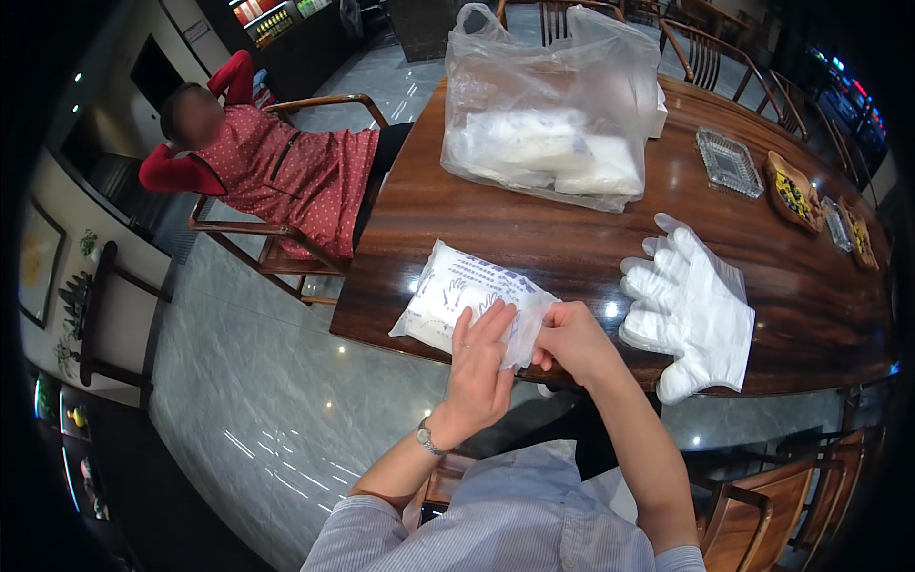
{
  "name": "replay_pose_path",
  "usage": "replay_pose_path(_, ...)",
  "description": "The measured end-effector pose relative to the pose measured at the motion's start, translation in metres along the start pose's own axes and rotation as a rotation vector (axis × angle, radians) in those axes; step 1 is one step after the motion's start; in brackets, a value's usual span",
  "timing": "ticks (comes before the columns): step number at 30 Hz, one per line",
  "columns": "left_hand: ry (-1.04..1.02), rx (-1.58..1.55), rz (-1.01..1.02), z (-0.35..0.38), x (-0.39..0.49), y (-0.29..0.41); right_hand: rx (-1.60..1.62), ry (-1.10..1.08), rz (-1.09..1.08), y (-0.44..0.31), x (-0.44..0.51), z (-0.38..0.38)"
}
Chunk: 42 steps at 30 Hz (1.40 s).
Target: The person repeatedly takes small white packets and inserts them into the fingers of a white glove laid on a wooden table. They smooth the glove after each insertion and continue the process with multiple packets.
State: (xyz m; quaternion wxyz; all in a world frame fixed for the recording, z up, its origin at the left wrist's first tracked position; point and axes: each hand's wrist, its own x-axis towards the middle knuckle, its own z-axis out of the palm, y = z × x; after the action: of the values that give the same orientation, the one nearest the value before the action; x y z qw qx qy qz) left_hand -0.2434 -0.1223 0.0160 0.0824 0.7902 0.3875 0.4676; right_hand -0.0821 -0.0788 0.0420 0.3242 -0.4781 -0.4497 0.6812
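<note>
A white plastic packet (447,293) printed with hand drawings and writing lies at the near left edge of the wooden table (529,232). My left hand (486,365), with a watch at the wrist, rests flat on top of the packet, fingers extended. At the packet's right end, my right hand (572,339) pinches the plastic between thumb and fingers. A stack of clear disposable plastic gloves (690,314) lies to the right of my right hand, its cuffs near the table's front edge. Behind the packet stands a large translucent plastic bag (550,136) holding white packets.
Towards the right are a glass tray (729,162), a wooden dish (793,193) with small yellow and dark pieces, and another dish (861,236). A person (286,164) in a red dotted apron sits leaning back at the left. Wooden chairs (758,500) surround the table.
</note>
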Motion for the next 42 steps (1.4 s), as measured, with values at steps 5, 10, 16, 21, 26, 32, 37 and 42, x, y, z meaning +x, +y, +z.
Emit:
replay_pose_path(5, -0.051, -0.052, 0.056, 0.0, -0.001, -0.002, 0.049, 0.12, -0.14, 0.012, 0.005, 0.025)
replay_pose_path(10, -0.138, -0.085, 0.076, -0.018, -0.002, -0.005, 0.028, 0.092, -0.103, 0.02, 0.007, 0.022)
replay_pose_path(16, -0.141, -0.085, 0.045, -0.014, -0.005, -0.01, 0.081, 0.084, -0.26, 0.034, 0.014, 0.033)
replay_pose_path(21, -0.23, 0.265, 0.006, -0.01, -0.018, -0.031, 0.124, 0.0, -0.186, 0.037, -0.023, -0.006)
replay_pose_path(26, -0.337, 0.371, 0.124, -0.041, 0.011, -0.109, 0.056, 0.316, -0.316, 0.041, -0.067, -0.052)
replay_pose_path(32, -0.189, 0.469, -0.014, -0.088, 0.045, -0.171, -0.404, 0.868, -0.585, 0.046, -0.111, -0.124)
replay_pose_path(37, 0.079, 0.47, -0.048, -0.072, 0.064, -0.108, -0.852, 0.91, -0.745, 0.059, -0.124, -0.173)
replay_pose_path(42, -0.276, -0.051, 0.118, 0.038, 0.083, 0.001, -1.06, 0.798, -0.611, 0.082, -0.123, -0.169)
